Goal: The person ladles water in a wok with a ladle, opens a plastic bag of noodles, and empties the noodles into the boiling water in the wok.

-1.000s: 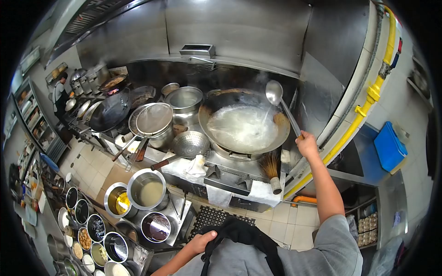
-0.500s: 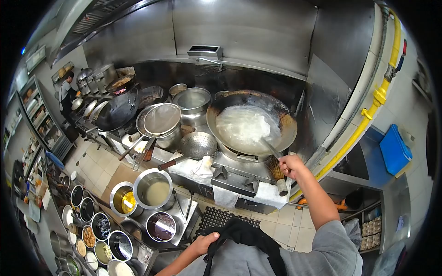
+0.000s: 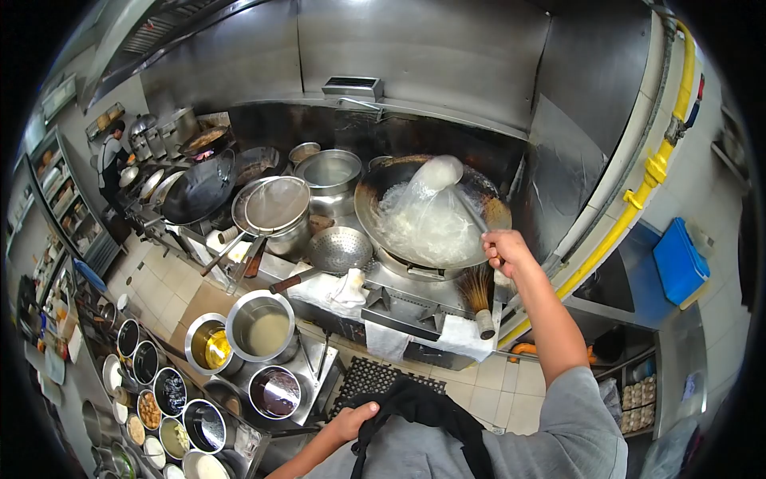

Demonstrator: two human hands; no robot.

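Note:
My right hand (image 3: pixel 503 251) is closed around the handle of a ladle (image 3: pixel 439 172), its bowl raised inside a large wok (image 3: pixel 496 211). Cloudy white, bubbling liquid (image 3: pixel 427 231) fills the wok's bottom, and some of it pours from the ladle. Just below this hand, a bamboo wok brush (image 3: pixel 477 299) leans at the stove's front edge. My left hand (image 3: pixel 351 421) rests low against the black apron (image 3: pixel 411 411) at my waist; its thumb shows, while the other fingers are mostly hidden.
Left of the wok are a perforated strainer (image 3: pixel 341 249), a round mesh sieve (image 3: pixel 277 203) on a pot and a lidless steel pot (image 3: pixel 329 172). Pots of liquid (image 3: pixel 262 326) and several ingredient containers (image 3: pixel 149 409) stand lower left. Another person (image 3: pixel 112 164) stands far left.
My right hand has moved up a little, lifting the ladle bowl out of the liquid toward the wok's back rim. Liquid now streams down from it. My left hand stays at my waist.

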